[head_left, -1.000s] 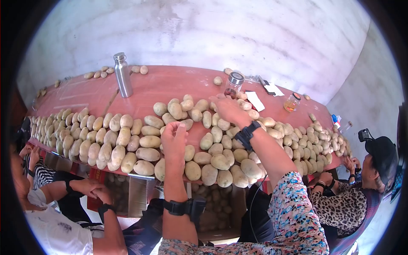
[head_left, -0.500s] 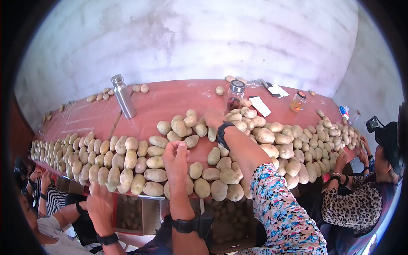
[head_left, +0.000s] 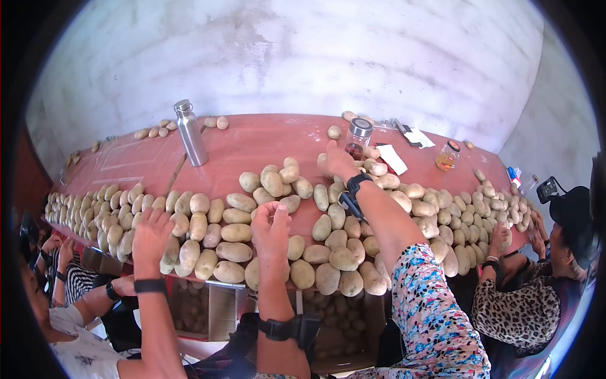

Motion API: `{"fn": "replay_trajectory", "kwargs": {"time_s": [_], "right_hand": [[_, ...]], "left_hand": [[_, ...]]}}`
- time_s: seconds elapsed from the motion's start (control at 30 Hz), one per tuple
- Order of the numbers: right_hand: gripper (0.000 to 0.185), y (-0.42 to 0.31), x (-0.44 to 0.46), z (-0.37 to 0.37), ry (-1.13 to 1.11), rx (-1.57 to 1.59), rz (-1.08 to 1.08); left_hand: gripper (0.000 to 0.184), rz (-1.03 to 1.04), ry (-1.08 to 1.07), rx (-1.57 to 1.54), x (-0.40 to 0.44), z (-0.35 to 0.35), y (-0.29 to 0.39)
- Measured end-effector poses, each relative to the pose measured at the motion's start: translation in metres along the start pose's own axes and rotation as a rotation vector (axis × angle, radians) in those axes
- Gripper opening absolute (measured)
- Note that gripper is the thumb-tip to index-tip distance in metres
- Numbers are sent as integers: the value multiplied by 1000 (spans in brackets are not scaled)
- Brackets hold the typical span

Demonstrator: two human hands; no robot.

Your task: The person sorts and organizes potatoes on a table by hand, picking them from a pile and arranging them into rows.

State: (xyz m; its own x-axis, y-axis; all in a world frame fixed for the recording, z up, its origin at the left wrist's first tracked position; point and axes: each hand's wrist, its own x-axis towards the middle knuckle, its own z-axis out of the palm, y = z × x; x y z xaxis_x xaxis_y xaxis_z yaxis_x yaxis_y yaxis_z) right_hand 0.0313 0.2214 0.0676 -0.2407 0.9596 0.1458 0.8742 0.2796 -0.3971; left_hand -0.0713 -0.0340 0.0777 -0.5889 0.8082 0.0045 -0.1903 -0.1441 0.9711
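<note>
My left hand hovers over the front part of the potato layer, palm partly turned inward. Its fingers are loosely bent, the thumb stands apart, and nothing shows in it. Stretched farther across the table, my right hand is beside the glass jar with a dark drink, fingers apart and no potato visible in it. To its left lies a loose heap of potatoes. Single potatoes lie below its wrist. Between my hands, a patch of red tabletop shows.
Potatoes line the table's front edge, with a larger pile on the right. A steel bottle, white paper and a small jar stand or lie farther back. Boxes of potatoes sit below. Co-workers' hands work at both sides.
My right hand has moved up and right, away from the loose heap toward the glass jar. My left hand stays over the front potatoes. The left co-worker's hand has risen onto the potatoes.
</note>
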Motion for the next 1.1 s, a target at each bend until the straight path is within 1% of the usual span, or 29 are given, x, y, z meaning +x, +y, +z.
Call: {"fn": "replay_trajectory", "kwargs": {"time_s": [0.1, 0.2, 0.3, 0.4, 0.5, 0.6, 0.7, 0.8, 0.9, 1.0, 1.03, 1.1], "right_hand": [[45, 1, 7, 2, -140, -66, -67], [41, -2, -2, 24, -32, -170, -187], [36, -1, -9, 35, -107, -234, -208], [29, -4, -12, 49, 39, -336, -210], [25, -2, -14, 44, 32, -360, -271], [28, -4, -11, 34, -43, -415, -272], [32, -27, -25, 12, -24, -62, -234], [32, -28, -19, 37, 14, 199, -508], [29, -34, -36, 53, 93, 26, -761], [29, -39, -42, 60, 87, -66, -641], [29, -42, -41, 63, 134, -99, -610], [40, -42, -40, 59, 125, -113, -576]], "left_hand": [[11, -4, -12, -44, 0, 2, -1], [11, 43, -44, -52, 2, 1, -8], [11, 11, -17, -6, 1, -1, -2], [11, 16, -16, 0, 3, -7, 0], [11, 23, -7, 17, 5, -7, 0], [11, 29, -12, -12, 2, -4, 1], [11, 27, 2, -6, 2, -4, 3], [11, 21, 12, -21, 0, -4, 1], [12, 3, 22, -24, 0, -2, 0], [12, 16, 13, -6, 4, -5, -3], [12, 17, 12, -7, 5, -4, -3], [11, 37, 22, -38, 5, -1, 0]]}}
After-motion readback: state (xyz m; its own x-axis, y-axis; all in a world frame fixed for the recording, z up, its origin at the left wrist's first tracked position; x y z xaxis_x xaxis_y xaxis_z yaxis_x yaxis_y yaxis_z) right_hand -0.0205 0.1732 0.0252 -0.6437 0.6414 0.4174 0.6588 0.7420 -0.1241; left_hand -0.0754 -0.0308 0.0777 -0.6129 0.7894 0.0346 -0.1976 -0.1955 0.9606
